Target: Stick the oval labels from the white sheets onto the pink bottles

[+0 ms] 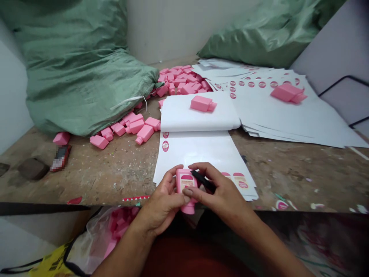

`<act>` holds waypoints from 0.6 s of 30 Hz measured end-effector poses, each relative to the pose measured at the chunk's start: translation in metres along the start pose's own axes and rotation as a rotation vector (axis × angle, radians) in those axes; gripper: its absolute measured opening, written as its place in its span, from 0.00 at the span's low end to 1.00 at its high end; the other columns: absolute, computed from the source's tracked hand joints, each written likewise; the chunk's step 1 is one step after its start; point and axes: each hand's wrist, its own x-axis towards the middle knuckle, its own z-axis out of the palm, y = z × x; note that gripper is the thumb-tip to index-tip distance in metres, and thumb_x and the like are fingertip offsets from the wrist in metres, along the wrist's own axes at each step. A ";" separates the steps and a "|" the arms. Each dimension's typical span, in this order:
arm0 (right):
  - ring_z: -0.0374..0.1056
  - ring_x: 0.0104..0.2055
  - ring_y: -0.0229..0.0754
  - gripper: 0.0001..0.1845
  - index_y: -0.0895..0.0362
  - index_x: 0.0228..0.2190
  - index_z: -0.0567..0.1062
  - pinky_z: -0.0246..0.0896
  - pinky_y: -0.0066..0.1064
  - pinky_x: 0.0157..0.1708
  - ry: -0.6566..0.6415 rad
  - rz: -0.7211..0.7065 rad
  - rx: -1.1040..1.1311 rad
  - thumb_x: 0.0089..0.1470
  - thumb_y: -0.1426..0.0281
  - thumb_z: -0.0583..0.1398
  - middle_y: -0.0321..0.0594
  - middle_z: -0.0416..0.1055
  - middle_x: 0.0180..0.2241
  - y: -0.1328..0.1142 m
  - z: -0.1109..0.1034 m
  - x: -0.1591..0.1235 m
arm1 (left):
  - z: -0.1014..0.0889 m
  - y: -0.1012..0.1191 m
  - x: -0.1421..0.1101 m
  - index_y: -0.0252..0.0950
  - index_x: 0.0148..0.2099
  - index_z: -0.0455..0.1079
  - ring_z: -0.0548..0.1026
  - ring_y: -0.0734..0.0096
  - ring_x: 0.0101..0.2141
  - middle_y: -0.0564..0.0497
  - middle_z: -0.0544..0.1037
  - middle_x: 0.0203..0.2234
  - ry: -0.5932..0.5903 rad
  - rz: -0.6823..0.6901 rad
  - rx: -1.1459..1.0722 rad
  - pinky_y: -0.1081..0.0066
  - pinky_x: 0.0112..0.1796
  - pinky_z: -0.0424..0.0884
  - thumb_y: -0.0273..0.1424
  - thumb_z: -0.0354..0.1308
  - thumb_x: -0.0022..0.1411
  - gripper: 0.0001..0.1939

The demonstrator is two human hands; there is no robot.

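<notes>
Over the table's front edge, my left hand [163, 206] is closed around a small pink plastic bottle [188, 208], its neck pointing down toward me. A label with a pink and cream print [186, 179] sits on the bottle's face. My right hand [219, 190] grips a thin black tool [204, 180] whose kind I cannot make out, and its thumb presses on the label. Beneath and beyond the hands lies a white sticker sheet [196, 154] with a few pink labels [240, 181] left along its near edge and its far part folded over.
Pink bottles lie in a heap [184, 80] at the back and loosely [144, 134] by a green sack [86, 88]. Another green sack [268, 34] rests behind stacked sheets [288, 115]. A red phone [60, 157] is at left. Below hangs a bag [92, 234] holding pink bottles.
</notes>
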 end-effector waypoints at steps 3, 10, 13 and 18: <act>0.68 0.34 0.42 0.15 0.53 0.37 0.74 0.62 0.32 0.34 0.024 -0.020 0.040 0.48 0.59 0.64 0.34 0.72 0.31 0.000 0.001 0.002 | 0.002 -0.003 -0.001 0.39 0.58 0.62 0.73 0.67 0.45 0.46 0.74 0.48 0.002 0.016 0.009 0.69 0.44 0.69 0.18 0.65 0.46 0.37; 0.65 0.29 0.40 0.14 0.54 0.30 0.71 0.62 0.30 0.29 0.026 -0.008 0.120 0.52 0.56 0.61 0.33 0.68 0.26 0.000 0.002 0.008 | -0.005 -0.002 -0.002 0.37 0.54 0.66 0.75 0.68 0.37 0.47 0.75 0.42 -0.017 -0.045 -0.044 0.65 0.41 0.72 0.19 0.65 0.46 0.31; 0.70 0.37 0.45 0.18 0.52 0.40 0.73 0.67 0.34 0.35 -0.022 -0.043 -0.009 0.47 0.59 0.65 0.37 0.74 0.35 -0.003 0.004 0.004 | -0.006 -0.005 0.001 0.34 0.49 0.68 0.74 0.71 0.35 0.47 0.76 0.37 -0.025 -0.024 -0.148 0.68 0.41 0.71 0.25 0.64 0.53 0.20; 0.75 0.42 0.51 0.27 0.49 0.47 0.74 0.72 0.37 0.37 -0.139 -0.108 -0.180 0.45 0.54 0.66 0.41 0.78 0.40 0.023 0.007 -0.002 | -0.025 -0.006 -0.008 0.36 0.46 0.70 0.73 0.73 0.32 0.50 0.76 0.33 0.076 0.056 -0.117 0.72 0.37 0.67 0.32 0.69 0.49 0.21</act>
